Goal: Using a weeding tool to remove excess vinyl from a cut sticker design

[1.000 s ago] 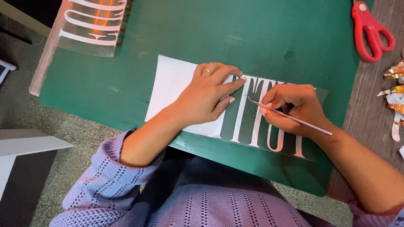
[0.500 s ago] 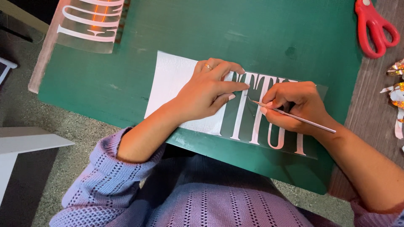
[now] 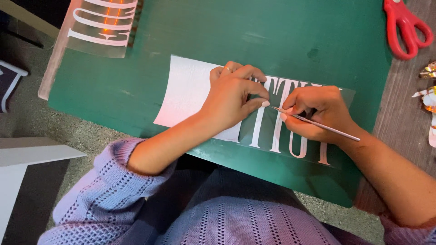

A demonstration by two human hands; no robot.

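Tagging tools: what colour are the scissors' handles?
Red. The scissors lie at the top right of the head view, on the green board.

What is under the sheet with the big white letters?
The lettered sheet lies flat on a green board. The left hand and right hand, holding a thin tool, cover its middle.

Bg: speckled grey-beige floor point(image 3: 86, 131) at left and under the board edge. Green board point(image 3: 227, 31) fills most of view, resting on dark wood tabletop point(image 3: 404, 131) at right. White furniture panel point(image 3: 27, 156) lower left, dark face below it. Pale wood strip point(image 3: 54, 68) along board's left edge. Dim warm indoor light, upper-left corner in shadow.
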